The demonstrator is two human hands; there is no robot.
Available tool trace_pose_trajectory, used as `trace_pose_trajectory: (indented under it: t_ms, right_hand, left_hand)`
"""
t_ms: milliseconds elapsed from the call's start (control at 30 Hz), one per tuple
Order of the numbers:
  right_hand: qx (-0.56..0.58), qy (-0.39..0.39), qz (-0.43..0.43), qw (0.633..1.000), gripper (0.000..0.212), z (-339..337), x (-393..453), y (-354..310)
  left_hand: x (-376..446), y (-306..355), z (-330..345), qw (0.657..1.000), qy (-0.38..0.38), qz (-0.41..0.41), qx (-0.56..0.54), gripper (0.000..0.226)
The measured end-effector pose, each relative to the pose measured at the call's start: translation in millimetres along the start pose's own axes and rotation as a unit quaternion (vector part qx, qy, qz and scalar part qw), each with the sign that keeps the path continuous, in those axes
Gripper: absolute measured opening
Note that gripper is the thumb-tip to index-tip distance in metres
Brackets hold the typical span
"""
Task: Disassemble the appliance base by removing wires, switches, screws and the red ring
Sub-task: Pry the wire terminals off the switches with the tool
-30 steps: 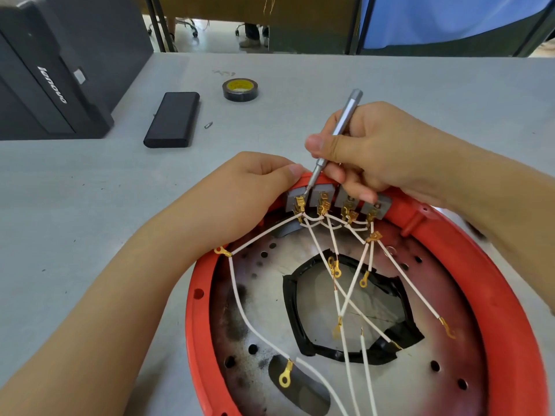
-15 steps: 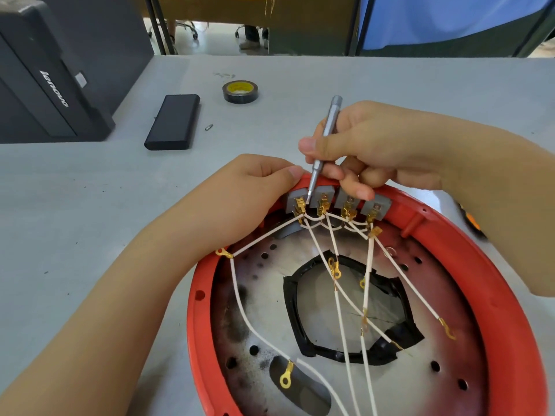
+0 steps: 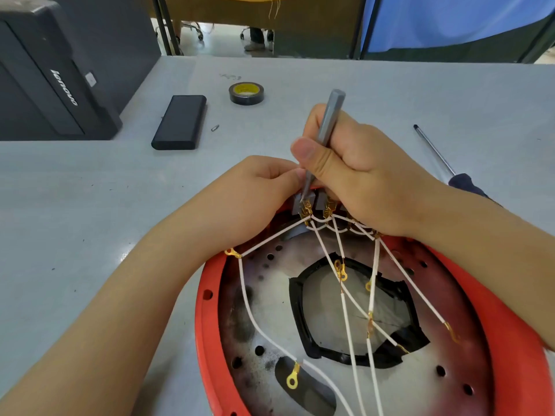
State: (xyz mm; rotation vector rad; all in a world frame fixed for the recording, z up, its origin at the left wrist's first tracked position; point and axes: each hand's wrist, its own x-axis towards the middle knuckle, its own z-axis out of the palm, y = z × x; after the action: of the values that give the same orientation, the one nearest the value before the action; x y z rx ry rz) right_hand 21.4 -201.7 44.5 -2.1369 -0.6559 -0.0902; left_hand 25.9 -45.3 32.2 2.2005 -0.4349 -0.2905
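The right hand (image 3: 357, 175) is curled tightly round a slim grey screwdriver (image 3: 327, 127), thumb pressed along the shaft; its tip is set at the leftmost brass terminal on the row of grey switches (image 3: 303, 205). The left hand (image 3: 252, 199) is curled over the far rim of the red ring (image 3: 207, 310), fingertips pinched beside the switches; what they pinch cannot be told. White wires (image 3: 345, 313) with brass eyelets are fanned from the switches across the scorched metal plate (image 3: 270, 310) inside the ring. The ring is seen at six o'clock, tilted up at its far side, on a grey table (image 3: 90, 205).

On the table, a black flat case (image 3: 180, 121) and a small loose bit (image 3: 214, 127) are noted at ten o'clock, a tape roll (image 3: 246, 93) at eleven, and a long screwdriver (image 3: 441, 157) at two. A black computer case (image 3: 51, 76) stands at the far left. Beyond the table, a blue cloth (image 3: 450, 22), chair wheels and a floor are visible.
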Motion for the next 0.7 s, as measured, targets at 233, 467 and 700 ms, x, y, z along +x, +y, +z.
trace_pose_trajectory:
  t_ms: [233, 467, 700]
  right_hand:
    - [-0.024, 0.015, -0.023, 0.999, 0.020, 0, -2, -1]
    - [-0.005, -0.040, 0.060, 0.997, 0.023, -5, 17, -1]
    - [-0.029, -0.066, 0.103, 0.992, 0.023, -3, 32, -1]
  left_hand:
    - [1, -1, 0, 1.000, -0.004, 0.004, -0.009, 0.036]
    - [0, 1, 1, 1.000, -0.010, -0.009, -0.018, 0.032]
    - [1, 1, 1, 0.999, 0.001, -0.014, -0.051, 0.028]
